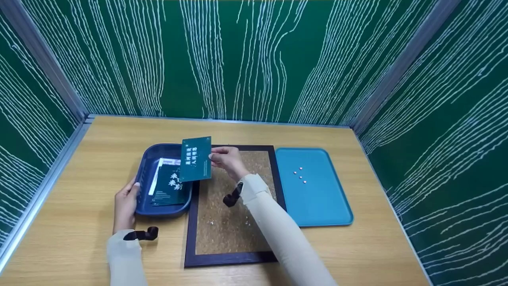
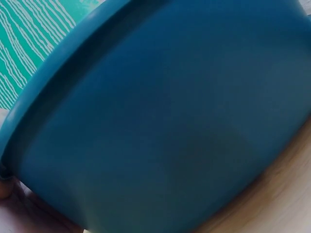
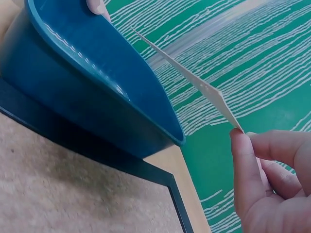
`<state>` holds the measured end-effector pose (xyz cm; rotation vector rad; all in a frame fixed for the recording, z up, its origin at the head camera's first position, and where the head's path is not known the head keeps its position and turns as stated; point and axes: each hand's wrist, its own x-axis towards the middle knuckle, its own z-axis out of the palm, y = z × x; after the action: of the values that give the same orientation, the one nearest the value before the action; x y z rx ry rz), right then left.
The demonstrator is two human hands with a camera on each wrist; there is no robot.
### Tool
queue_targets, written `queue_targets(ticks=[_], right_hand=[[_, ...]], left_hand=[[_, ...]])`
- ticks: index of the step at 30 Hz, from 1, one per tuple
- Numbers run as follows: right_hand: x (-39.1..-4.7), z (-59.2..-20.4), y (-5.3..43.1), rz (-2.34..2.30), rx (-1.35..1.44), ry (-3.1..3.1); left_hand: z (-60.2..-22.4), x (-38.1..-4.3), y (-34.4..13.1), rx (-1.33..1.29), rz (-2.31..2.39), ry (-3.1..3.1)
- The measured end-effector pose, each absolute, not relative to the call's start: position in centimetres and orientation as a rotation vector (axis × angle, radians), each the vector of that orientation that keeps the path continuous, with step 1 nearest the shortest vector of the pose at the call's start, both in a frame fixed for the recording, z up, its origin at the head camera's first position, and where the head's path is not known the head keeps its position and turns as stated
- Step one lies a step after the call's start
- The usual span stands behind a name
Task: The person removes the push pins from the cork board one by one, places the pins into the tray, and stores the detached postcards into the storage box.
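My right hand [image 1: 228,161] pinches the right edge of a green card [image 1: 197,159] with white lettering, between thumb and fingers. The card hangs in the air over the right side of a dark blue plastic basin [image 1: 141,198]. In the right wrist view the card [image 3: 194,81] appears nearly edge-on above the basin's rim [image 3: 114,87]. More green cards [image 1: 168,190] and a white sheet [image 1: 155,178] lie inside the basin. My left hand [image 1: 126,204] grips the basin's left side, thumb over the rim. The basin's outer wall [image 2: 160,116] fills most of the left wrist view.
A cork board [image 1: 222,214] with a dark frame lies right of the basin, bearing a few small shiny bits [image 1: 212,223]. Farther right sits a turquoise tray [image 1: 317,198] with several small pale pieces [image 1: 300,177]. Green patterned walls [image 1: 254,59] enclose the wooden table [image 1: 63,222].
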<state>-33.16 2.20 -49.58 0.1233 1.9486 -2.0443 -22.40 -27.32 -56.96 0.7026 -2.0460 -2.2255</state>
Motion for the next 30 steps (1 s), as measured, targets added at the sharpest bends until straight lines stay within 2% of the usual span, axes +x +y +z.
queue_targets(ticks=[30], right_hand=[[-31.7,-50.0,-2.9,-2.063,0.089,1.936]], left_hand=[[-57.1,-22.5,-27.4,0.704,-2.210,-2.070]])
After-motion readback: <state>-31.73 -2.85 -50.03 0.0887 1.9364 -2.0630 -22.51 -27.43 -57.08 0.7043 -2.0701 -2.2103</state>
